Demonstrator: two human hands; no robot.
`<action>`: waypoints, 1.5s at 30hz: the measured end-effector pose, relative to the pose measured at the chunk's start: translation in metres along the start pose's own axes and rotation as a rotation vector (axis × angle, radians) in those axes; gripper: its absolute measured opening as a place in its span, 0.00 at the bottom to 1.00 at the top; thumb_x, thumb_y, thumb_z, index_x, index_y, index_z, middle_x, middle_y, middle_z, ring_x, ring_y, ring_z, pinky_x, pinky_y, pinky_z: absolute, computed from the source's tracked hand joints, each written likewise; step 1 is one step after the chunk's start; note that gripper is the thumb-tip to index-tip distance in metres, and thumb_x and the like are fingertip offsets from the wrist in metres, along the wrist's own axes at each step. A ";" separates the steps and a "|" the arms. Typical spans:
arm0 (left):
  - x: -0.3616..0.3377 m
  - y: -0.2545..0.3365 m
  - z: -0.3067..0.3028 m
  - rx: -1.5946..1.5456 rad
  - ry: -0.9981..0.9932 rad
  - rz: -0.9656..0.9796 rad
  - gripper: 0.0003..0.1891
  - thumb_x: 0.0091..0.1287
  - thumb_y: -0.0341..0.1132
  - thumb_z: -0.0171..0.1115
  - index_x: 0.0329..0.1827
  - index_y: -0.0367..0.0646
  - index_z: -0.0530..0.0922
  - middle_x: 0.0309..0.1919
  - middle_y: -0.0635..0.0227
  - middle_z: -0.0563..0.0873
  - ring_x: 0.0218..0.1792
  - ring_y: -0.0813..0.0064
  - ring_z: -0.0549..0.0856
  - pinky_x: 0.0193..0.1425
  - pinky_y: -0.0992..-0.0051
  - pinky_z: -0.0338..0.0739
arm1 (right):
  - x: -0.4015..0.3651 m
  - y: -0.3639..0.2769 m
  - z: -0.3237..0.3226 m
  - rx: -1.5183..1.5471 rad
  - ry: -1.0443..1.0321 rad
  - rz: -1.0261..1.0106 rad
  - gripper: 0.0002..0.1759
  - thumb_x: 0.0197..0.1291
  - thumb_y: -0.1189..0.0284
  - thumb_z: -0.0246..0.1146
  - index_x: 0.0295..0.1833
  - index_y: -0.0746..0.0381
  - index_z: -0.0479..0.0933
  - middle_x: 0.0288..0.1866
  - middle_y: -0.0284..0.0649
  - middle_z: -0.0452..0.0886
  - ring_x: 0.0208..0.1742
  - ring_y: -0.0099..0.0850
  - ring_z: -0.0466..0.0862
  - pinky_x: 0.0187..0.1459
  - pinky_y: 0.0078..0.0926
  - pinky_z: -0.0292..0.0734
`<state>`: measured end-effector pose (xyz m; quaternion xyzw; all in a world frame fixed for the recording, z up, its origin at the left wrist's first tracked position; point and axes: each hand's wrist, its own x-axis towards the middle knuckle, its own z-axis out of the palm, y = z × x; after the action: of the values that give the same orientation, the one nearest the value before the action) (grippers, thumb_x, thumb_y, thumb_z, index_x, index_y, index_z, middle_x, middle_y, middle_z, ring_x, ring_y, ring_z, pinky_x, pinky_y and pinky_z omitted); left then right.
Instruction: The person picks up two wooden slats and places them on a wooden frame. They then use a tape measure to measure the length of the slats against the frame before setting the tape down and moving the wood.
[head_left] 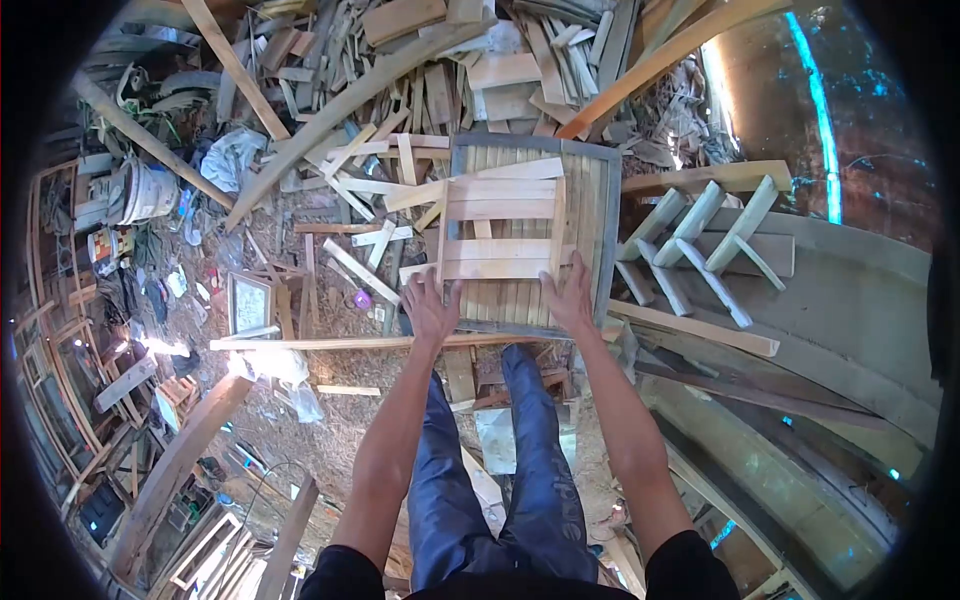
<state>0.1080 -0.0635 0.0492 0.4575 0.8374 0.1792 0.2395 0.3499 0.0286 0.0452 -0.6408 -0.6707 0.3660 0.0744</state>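
Note:
A small slatted wooden frame (500,209) lies on a larger slatted panel with a grey border (590,230). My left hand (432,308) is at the frame's near left corner, fingers apart and pointing forward. At the near right corner is my right hand (570,300), its fingers also spread, with the fingertips by the frame's edge. Neither hand is wrapped round anything. Loose pale slats lie on and beside the frame's left side.
A long thin strip (330,343) crosses in front of my legs. Joined wooden pieces (700,240) stand at the right. Scrap wood (500,70) is piled at the back. A white bucket (150,192) and a mirror-like framed pane (250,304) are at the left.

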 end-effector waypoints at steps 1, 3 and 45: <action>0.006 0.000 0.003 0.092 -0.017 -0.041 0.32 0.64 0.52 0.61 0.60 0.34 0.70 0.56 0.41 0.72 0.61 0.42 0.69 0.66 0.47 0.60 | 0.012 0.001 0.010 0.033 0.042 0.093 0.43 0.58 0.61 0.66 0.71 0.66 0.51 0.62 0.62 0.62 0.62 0.58 0.69 0.60 0.47 0.70; 0.020 -0.005 0.005 0.182 -0.018 -0.035 0.32 0.64 0.55 0.59 0.59 0.35 0.71 0.56 0.44 0.72 0.65 0.46 0.66 0.69 0.43 0.50 | 0.026 0.000 0.021 0.066 0.084 0.184 0.45 0.57 0.62 0.66 0.72 0.67 0.50 0.63 0.63 0.61 0.63 0.57 0.68 0.61 0.46 0.70; 0.266 0.137 0.049 0.151 -0.278 0.338 0.47 0.61 0.65 0.56 0.74 0.39 0.59 0.72 0.52 0.63 0.75 0.55 0.57 0.77 0.44 0.36 | 0.292 -0.047 -0.096 1.133 -0.276 0.233 0.44 0.68 0.47 0.54 0.78 0.57 0.44 0.79 0.40 0.51 0.79 0.38 0.52 0.69 0.52 0.57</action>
<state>0.1045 0.2380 0.0173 0.6280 0.7190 0.0888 0.2842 0.3179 0.3381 0.0344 -0.5173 -0.2996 0.7525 0.2763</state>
